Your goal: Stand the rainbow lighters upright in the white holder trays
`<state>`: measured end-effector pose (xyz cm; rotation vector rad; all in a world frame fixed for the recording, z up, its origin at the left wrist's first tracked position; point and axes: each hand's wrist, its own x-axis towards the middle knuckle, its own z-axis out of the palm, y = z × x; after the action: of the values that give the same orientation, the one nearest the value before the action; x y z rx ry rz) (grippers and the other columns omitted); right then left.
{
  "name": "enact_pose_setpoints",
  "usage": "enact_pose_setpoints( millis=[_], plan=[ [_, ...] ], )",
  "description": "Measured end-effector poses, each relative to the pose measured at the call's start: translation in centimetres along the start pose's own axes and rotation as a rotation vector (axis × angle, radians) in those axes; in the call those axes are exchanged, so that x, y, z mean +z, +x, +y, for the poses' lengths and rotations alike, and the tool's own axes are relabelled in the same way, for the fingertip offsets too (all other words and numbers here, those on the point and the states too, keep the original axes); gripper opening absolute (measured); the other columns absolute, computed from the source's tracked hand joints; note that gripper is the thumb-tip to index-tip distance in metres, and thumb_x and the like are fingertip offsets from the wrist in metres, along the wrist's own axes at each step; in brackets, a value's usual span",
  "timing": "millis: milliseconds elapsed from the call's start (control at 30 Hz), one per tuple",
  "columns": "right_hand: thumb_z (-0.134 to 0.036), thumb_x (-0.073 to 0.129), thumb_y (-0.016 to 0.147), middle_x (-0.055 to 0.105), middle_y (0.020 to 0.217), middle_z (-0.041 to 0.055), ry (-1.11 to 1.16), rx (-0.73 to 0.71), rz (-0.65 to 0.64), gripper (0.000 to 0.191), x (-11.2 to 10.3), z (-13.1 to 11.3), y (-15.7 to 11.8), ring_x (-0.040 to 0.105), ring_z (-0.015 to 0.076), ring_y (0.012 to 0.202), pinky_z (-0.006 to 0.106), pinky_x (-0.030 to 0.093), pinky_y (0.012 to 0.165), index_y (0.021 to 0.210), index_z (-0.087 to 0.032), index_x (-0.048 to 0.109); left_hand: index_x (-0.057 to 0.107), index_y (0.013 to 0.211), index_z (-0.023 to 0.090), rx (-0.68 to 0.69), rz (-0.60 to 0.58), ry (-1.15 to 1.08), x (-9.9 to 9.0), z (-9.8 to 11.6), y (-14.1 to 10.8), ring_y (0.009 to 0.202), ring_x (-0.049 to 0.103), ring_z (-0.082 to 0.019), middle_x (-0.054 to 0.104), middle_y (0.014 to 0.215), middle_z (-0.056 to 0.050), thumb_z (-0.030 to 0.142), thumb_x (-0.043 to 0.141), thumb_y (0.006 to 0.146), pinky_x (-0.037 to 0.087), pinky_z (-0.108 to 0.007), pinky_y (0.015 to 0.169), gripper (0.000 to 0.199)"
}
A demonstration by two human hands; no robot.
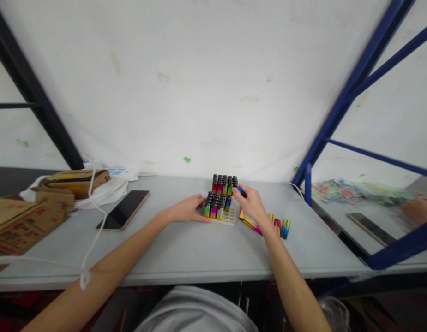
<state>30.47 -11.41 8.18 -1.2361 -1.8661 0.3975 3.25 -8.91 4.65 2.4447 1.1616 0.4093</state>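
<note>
A white tray with round slots stands on the table, and upright lighters with black tops and shiny coloured bodies fill its left part. My left hand rests at the tray's left side, thumb and fingers apart around its edge. Behind it stands a second full block of lighters. My right hand pinches a blue lighter beside the right end of that back block. Several loose lighters lie on the table under and to the right of my right wrist, partly hidden by it.
A phone lies on the grey table at left, with a white cable near it. Cardboard boxes sit farther left. A blue metal frame bounds the right side; beyond it are another phone and another person's hand.
</note>
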Motion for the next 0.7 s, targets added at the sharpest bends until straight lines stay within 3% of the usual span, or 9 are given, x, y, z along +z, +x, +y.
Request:
enact_pose_setpoints(
  millis=[167,333,500,700],
  plan=[
    [-0.051,0.046,0.107,0.063,0.077,-0.0004,-0.059,-0.113,-0.216,0.037,-1.4,-0.5,-0.1,0.055,0.0171,0.072,0.027,0.038,0.069,0.087,-0.022,0.058,0.072,0.11,0.018,0.007,-0.005,0.001,0.0,0.0,0.0,0.091,0.062,-0.027,0.064,0.102,-0.008,0.075,0.077,0.074,0.052,-0.035,0.083,0.067],
    [-0.05,0.053,0.107,0.066,0.085,0.0051,-0.165,-0.252,-0.323,0.042,-2.5,-0.7,-0.3,0.059,0.019,0.08,0.029,0.041,0.074,0.079,-0.02,0.066,0.072,0.11,0.018,-0.005,-0.004,0.011,0.1,0.0,0.0,0.091,0.062,-0.028,0.064,0.102,-0.008,0.074,0.078,0.074,0.052,-0.036,0.082,0.067],
    [-0.048,0.055,0.106,0.059,0.063,-0.0005,-0.2,-0.184,-0.425,0.047,-1.8,-0.7,-0.3,0.05,0.0147,0.06,0.028,0.033,0.062,0.071,-0.019,0.066,0.072,0.111,0.018,0.008,0.007,-0.003,0.1,0.1,0.0,0.093,0.063,-0.028,0.065,0.101,-0.008,0.074,0.078,0.074,0.052,-0.036,0.084,0.068],
    [-0.037,0.061,0.103,0.073,0.069,0.003,-0.15,-0.088,-0.452,0.035,-1.5,-0.8,-0.3,0.061,0.0168,0.063,0.027,0.038,0.063,0.076,-0.017,0.073,0.072,0.111,0.019,0.012,0.009,-0.017,0.2,-0.2,0.0,0.092,0.062,-0.028,0.065,0.103,-0.008,0.076,0.079,0.072,0.052,-0.036,0.085,0.07]
  ],
)
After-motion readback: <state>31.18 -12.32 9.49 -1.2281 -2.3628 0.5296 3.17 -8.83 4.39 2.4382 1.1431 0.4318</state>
